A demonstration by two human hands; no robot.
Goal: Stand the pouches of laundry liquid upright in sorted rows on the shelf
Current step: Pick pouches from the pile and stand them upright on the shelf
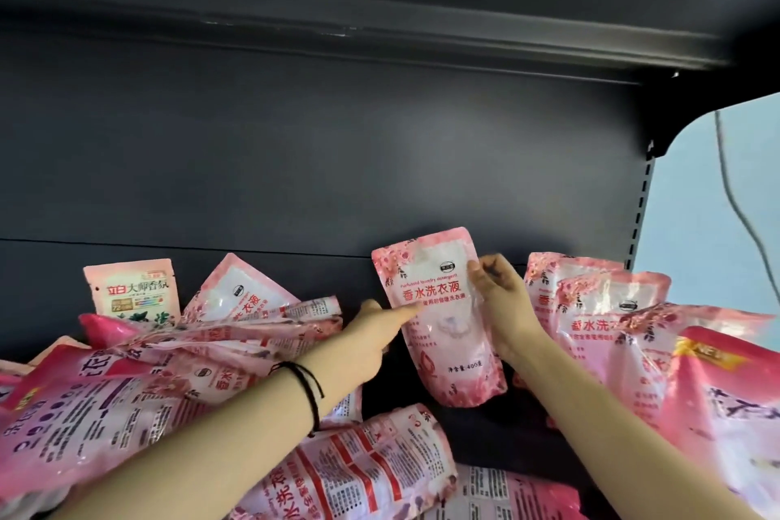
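Head view: my right hand (502,300) pinches the pink pouch (439,317) by its right edge, my left hand (375,334) touches its left side with straight fingers, pouch near-upright toward the shelf's (485,422) back edge, between a toppled heap (211,350) and leaning pouches (603,308).

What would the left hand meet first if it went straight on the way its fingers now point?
Most likely the pink pouch that the right hand holds upright. The left hand points straight fingers at the pouch's left edge and seems almost on it, though depth is unclear.
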